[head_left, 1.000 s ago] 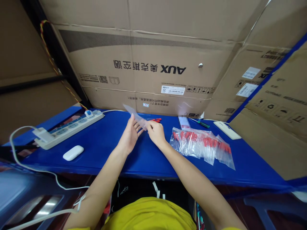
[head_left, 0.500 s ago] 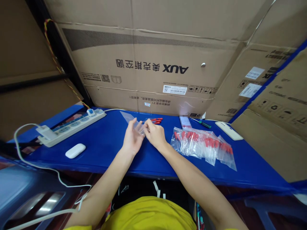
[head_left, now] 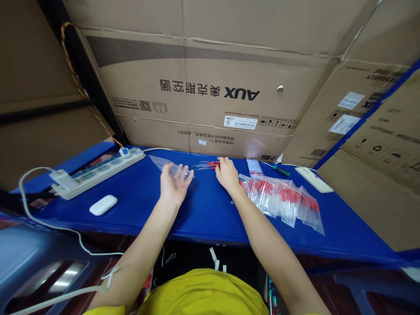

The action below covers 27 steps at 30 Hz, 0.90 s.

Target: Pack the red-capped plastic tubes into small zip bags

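My left hand [head_left: 174, 186] holds a clear plastic bag [head_left: 160, 162], fingers curled up around its right end while the rest stretches out to the upper left. At the back of the blue table, my right hand [head_left: 227, 175] has its thumb and fingers closed round the handle ends of several small red-handled screwdrivers [head_left: 211, 164]. Their thin shafts point left, toward the bag. Part of the handles is hidden under the fingers. Right of my right forearm lies a row of clear zip bags [head_left: 288, 201] with red-handled tools inside, overlapping one another.
A white power strip [head_left: 98, 173] with a plugged-in charger and cable runs along the left side. A white earbud case [head_left: 103, 205] lies before it. At the back right are a green-handled screwdriver [head_left: 280, 170] and a white rectangular device [head_left: 314, 179]. Cardboard [head_left: 203, 57] walls the back.
My right hand has left the bag and moved right and back onto the red-handled screwdrivers. My left hand, still with the bag, has shifted slightly left.
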Each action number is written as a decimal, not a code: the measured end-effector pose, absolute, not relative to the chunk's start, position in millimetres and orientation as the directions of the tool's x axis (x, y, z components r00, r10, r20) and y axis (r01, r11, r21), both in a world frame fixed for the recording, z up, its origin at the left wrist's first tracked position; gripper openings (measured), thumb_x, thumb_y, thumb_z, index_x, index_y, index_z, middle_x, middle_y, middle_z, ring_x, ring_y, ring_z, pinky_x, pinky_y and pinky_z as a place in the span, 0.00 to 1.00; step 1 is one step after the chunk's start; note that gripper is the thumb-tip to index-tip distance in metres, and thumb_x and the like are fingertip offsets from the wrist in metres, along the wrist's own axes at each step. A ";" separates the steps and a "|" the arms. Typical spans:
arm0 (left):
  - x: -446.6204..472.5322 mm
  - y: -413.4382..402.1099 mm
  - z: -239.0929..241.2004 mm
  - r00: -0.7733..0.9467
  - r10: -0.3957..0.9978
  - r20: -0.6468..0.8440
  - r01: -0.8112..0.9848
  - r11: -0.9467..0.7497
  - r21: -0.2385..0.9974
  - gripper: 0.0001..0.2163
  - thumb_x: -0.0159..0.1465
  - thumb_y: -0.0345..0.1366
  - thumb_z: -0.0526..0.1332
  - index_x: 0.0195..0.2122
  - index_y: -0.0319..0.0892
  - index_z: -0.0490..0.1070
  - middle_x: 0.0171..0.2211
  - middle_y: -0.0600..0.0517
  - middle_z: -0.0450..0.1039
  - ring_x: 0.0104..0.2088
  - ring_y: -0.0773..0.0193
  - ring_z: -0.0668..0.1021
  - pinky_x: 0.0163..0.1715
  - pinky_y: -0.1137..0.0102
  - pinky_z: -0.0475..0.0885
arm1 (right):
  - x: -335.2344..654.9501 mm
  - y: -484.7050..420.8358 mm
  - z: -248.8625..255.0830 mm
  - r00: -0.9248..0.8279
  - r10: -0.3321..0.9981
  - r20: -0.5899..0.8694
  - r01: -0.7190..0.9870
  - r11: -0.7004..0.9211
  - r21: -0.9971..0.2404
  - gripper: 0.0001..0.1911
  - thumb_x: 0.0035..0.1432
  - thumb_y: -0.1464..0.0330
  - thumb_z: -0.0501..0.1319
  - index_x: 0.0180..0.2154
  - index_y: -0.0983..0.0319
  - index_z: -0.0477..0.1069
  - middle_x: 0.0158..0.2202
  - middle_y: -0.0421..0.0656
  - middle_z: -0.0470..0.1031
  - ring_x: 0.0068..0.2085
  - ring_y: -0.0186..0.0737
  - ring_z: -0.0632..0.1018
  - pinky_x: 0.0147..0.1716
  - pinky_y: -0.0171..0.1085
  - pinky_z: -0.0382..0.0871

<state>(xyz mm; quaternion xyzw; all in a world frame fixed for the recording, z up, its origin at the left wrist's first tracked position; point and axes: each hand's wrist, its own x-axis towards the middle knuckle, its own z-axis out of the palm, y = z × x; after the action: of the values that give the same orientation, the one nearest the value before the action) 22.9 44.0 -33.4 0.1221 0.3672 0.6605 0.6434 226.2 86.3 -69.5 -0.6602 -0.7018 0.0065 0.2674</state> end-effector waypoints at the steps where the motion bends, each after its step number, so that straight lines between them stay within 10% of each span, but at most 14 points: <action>1: 24.7 42.6 -30.5 -0.141 0.928 -0.346 -0.795 0.102 0.598 0.05 0.68 0.40 0.61 0.40 0.48 0.64 0.43 0.48 0.73 0.46 0.59 0.82 0.50 0.59 0.84 | 228.1 89.5 -73.6 0.039 0.938 0.345 0.930 0.092 -0.355 0.20 0.75 0.71 0.57 0.64 0.63 0.73 0.61 0.57 0.76 0.61 0.56 0.76 0.57 0.47 0.72; 12: 29.9 38.8 -19.7 -0.166 0.880 -0.446 -0.915 0.030 0.402 0.06 0.72 0.40 0.59 0.46 0.46 0.63 0.45 0.48 0.73 0.46 0.60 0.82 0.53 0.58 0.83 | 234.2 99.7 -74.7 0.013 0.925 0.381 0.891 0.162 -0.423 0.07 0.73 0.70 0.59 0.49 0.58 0.76 0.50 0.47 0.82 0.50 0.47 0.81 0.48 0.40 0.72; 18: 16.4 39.9 -12.0 -0.236 0.901 -0.363 -0.955 -0.147 0.256 0.14 0.74 0.49 0.55 0.49 0.44 0.65 0.45 0.47 0.71 0.44 0.62 0.81 0.46 0.65 0.86 | 227.1 75.5 -60.4 -0.082 0.736 0.672 0.628 0.562 -0.538 0.05 0.71 0.65 0.59 0.43 0.58 0.72 0.33 0.41 0.80 0.31 0.39 0.79 0.36 0.37 0.73; 27: -5.0 49.6 -12.7 -0.336 0.879 -0.339 -0.929 -0.250 0.271 0.10 0.74 0.48 0.58 0.47 0.48 0.64 0.45 0.50 0.72 0.44 0.63 0.82 0.50 0.63 0.84 | 195.1 46.8 -56.2 -0.308 0.453 0.837 0.504 0.823 -0.260 0.04 0.67 0.72 0.61 0.39 0.58 0.75 0.31 0.39 0.79 0.29 0.36 0.77 0.34 0.37 0.73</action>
<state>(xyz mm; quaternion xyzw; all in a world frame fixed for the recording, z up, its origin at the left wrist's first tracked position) -5.0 49.6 -12.7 -0.0588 0.2148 0.7885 0.5733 195.1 46.8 -56.2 -0.2961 -0.8084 -0.0253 0.5082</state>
